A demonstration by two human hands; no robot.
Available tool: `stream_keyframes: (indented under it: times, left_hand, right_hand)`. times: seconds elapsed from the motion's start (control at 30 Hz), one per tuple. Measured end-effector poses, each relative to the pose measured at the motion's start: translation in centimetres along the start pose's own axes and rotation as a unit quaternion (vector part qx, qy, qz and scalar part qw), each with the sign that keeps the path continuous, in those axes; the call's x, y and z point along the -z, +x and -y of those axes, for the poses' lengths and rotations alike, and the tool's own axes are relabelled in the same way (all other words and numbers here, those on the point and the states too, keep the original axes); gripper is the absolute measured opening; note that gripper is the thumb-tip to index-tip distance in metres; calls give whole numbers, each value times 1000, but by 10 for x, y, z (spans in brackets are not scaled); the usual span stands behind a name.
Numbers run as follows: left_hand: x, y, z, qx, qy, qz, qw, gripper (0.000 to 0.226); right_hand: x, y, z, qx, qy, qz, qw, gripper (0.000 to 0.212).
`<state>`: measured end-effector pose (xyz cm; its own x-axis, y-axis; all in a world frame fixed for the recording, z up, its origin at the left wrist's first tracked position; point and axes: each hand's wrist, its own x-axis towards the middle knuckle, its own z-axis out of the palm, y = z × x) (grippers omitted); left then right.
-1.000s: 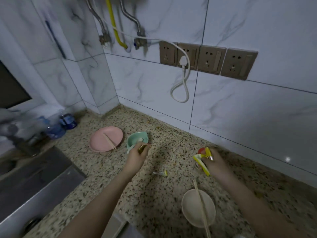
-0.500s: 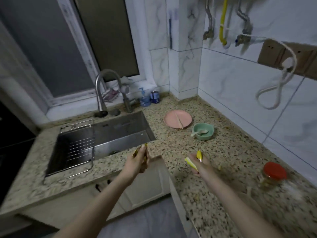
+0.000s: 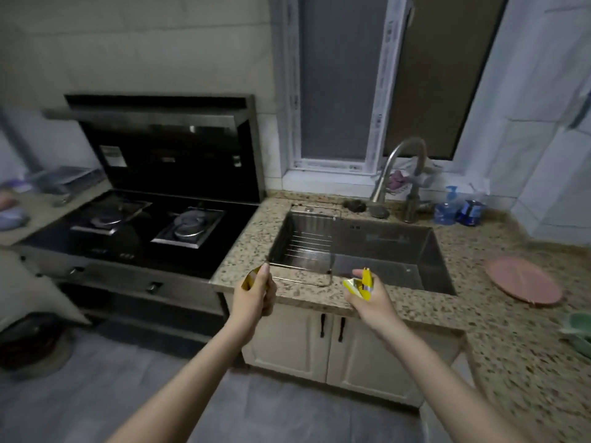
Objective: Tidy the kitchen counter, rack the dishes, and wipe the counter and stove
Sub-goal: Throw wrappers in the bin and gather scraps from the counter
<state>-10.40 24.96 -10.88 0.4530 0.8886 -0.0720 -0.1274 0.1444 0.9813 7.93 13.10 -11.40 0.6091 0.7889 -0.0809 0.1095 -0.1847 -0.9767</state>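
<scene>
Both grips pinch crumpled yellow wrappers, left hand [image 3: 256, 295], right hand [image 3: 367, 298]; I'd keep them pinched tight until a bin shows

1. Left hand [image 3: 256, 295] holds a wrapper scrap [image 3: 248, 279] in front of the counter [image 3: 243, 251] edge; right hand [image 3: 367, 298] holds more wrappers [image 3: 359, 285] to its right, both near the front rim of the sink [image 3: 367, 247].
2. A wire rack [image 3: 307, 247] sits in the sink's left part, just behind the two grips.
3. The faucet [image 3: 406, 174] stands behind the sink; two bottles [image 3: 457, 209] stand to its right.
4. The stove [image 3: 144, 228] lies left of and behind the left grip.
5. A plate [image 3: 524, 282] lies on the counter right of the right grip; a bowl [image 3: 580, 330] lies nearer, at the edge of view.
6. Cabinet doors [image 3: 319, 343] stand below the counter.
</scene>
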Motion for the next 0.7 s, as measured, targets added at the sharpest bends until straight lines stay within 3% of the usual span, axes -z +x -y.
stream_keyframes:
  times: [0.2,0.3,0.4,0.53,0.7]
  left_hand:
    - [168,1,-36,-19,-18,-102,994,44]
    - [264,-1,-54,-37,-32,-150,987,43]
    - [356,-9,-63,-44,-52,-249,966,43]
    - [434,-10,-69,-42,-94,-361,927,34]
    - [510,-3,-75,-45,-114,-426,897,26]
  right_hand:
    - [-172,16,38,6,-1,149,989,5]
    - [-256,26,61,1,-4,219,976,20]
    - [-342,32,81,-32,-3,300,953,44]
    - [-432,27,92,-51,-11,386,921,37]
    - [-537,42,106,-61,-28,427,902,29]
